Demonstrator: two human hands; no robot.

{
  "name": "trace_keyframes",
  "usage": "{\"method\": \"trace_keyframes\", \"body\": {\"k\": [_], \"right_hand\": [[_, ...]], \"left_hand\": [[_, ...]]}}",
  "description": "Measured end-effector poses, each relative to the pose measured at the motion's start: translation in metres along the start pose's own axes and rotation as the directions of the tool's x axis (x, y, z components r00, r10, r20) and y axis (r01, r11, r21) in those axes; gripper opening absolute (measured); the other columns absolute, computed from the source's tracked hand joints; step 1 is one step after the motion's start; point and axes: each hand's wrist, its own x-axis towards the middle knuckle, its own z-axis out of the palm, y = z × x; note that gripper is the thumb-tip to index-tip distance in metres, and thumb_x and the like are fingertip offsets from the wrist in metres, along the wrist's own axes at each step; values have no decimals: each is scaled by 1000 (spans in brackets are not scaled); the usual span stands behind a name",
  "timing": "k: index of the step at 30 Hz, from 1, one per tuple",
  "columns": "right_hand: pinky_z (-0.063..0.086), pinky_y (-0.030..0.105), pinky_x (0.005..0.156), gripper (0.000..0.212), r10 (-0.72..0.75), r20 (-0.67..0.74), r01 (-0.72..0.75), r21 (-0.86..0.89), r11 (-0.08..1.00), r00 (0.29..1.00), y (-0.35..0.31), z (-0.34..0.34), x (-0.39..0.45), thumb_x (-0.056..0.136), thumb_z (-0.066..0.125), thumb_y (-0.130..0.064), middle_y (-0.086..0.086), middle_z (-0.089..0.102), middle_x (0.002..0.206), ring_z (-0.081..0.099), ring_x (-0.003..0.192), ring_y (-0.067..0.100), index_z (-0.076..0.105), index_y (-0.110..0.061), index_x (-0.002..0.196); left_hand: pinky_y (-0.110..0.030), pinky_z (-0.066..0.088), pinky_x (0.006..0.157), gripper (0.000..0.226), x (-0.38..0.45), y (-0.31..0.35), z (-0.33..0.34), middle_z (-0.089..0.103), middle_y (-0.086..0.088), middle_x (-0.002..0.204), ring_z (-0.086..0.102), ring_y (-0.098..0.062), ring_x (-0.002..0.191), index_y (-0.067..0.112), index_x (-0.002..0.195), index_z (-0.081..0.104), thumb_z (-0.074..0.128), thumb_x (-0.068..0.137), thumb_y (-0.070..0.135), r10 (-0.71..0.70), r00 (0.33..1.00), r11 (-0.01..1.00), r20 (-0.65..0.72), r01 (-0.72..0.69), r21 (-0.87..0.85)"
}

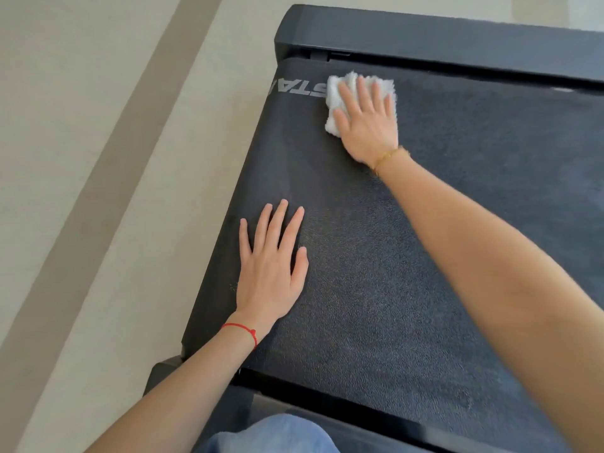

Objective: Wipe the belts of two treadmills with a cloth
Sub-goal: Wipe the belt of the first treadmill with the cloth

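Note:
A dark grey textured treadmill belt (pixel 408 256) fills most of the view, with grey letters printed near its far left end. A folded white cloth (pixel 340 89) lies on the belt near that far end. My right hand (pixel 367 120) presses flat on the cloth with straight, spread fingers. My left hand (pixel 273 263) rests flat on the belt near its left edge, fingers straight, holding nothing. A red string sits on my left wrist and a thin gold bracelet on my right.
The black side rail (pixel 457 37) of the treadmill runs along the far side, and another dark rail (pixel 327 403) lies at the near side. Pale beige floor (pixel 81 158) with a darker stripe lies to the left. Blue denim of my knee (pixel 271 434) shows at the bottom.

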Motion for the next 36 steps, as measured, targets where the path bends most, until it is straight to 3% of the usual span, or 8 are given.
{"method": "trace_keyframes", "body": {"k": [4, 8, 16, 22, 24, 28, 31, 36], "right_hand": [[14, 53, 118, 57, -203, 34, 205, -73, 976, 979, -41, -1, 28, 103, 16, -43, 7, 12, 164, 11, 150, 35, 12, -21, 156], [5, 50, 122, 56, -480, 148, 490, -32, 871, 865, -74, 13, 4, 105, 17, -45, 3, 8, 165, 4, 152, 28, 12, -27, 157], [3, 54, 121, 56, -97, 53, 98, -9, 995, 994, -30, -5, 64, 105, 15, -40, 7, 2, 165, -1, 151, 33, 6, -22, 157], [6, 48, 122, 54, -474, 103, 477, -13, 879, 875, -35, 10, -14, 106, 20, -41, 5, 9, 165, 5, 152, 30, 12, -24, 157], [4, 46, 123, 54, -464, 103, 464, 26, 885, 880, -12, 10, -30, 107, 22, -41, 4, 9, 165, 4, 152, 26, 13, -27, 157], [6, 49, 121, 54, -110, -17, 109, -9, 994, 994, 53, -5, -10, 107, 22, -37, 8, 9, 165, 8, 151, 32, 10, -23, 158], [0, 51, 122, 55, 121, 16, -122, 81, 989, 993, 75, -15, -3, 105, 17, -43, 7, 3, 165, 1, 152, 33, 9, -27, 157], [4, 50, 122, 55, -150, 40, 149, 34, 988, 988, 21, 3, -63, 105, 20, -42, 8, 7, 165, 3, 151, 35, 11, -28, 157]], "left_hand": [[-58, 12, 121, 57, 0, -2, 3, 17, 0, 165, 13, -21, 153, 27, 156, 22, 30, 101, 39, 4, 1000, 1000, -7, -4, 5], [-59, 14, 120, 57, 0, -4, 5, 17, 0, 165, 13, -22, 153, 27, 157, 20, 28, 101, 40, 3, 1000, 1000, -5, -3, 16], [-60, 14, 119, 57, 0, -2, 4, 18, -1, 165, 12, -22, 153, 29, 157, 20, 22, 102, 44, -2, 1000, 1000, 8, 2, 5], [-60, 14, 119, 57, -1, -4, 4, 18, 0, 164, 12, -22, 153, 27, 157, 21, 29, 101, 40, 6, 1000, 1000, 0, -6, 4], [-59, 14, 120, 57, -1, -5, 4, 19, 0, 164, 13, -22, 152, 27, 156, 22, 29, 101, 40, 9, 1000, 1000, -4, -9, 6], [-59, 13, 120, 57, 0, -3, 3, 19, 0, 164, 13, -22, 152, 27, 156, 23, 28, 101, 41, 10, 1000, 1000, 6, -10, 0], [-59, 12, 121, 56, 0, -2, 2, 20, -1, 164, 14, -22, 152, 27, 156, 24, 28, 102, 42, 4, 1000, 1000, 9, -4, -4], [-57, 12, 121, 56, -1, 0, -3, 23, -1, 163, 16, -22, 152, 24, 155, 29, 31, 100, 39, 2, 1000, 999, -5, -2, -43]]}}
